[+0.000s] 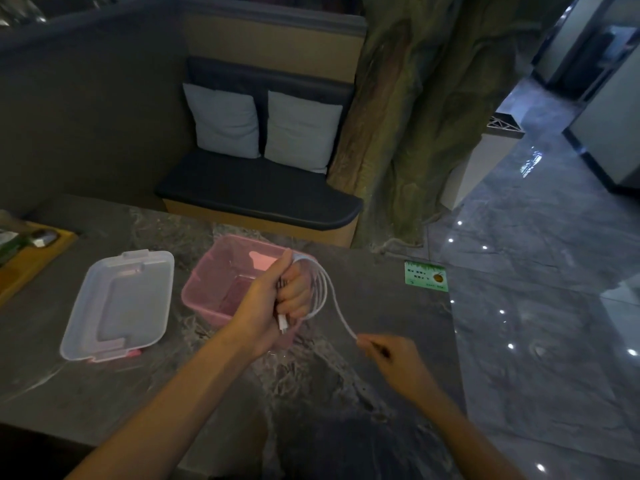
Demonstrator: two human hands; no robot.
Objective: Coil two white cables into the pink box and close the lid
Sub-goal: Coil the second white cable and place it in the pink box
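Fingers (294, 292) left: grip coiled white cable (320, 289) | right (372, 342): pinch its tail | green card (426, 276): writing illegible

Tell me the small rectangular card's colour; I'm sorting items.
Green, with an orange fruit picture: small rectangular card, head view.

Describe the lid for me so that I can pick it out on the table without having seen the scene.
Start at the grey marble table and find the open pink box near its middle, under the left hand that holds the coiled white cable. The lid lies flat on the table just left of that box. It is the only clear, rounded rectangular piece, with pink clips at its ends.
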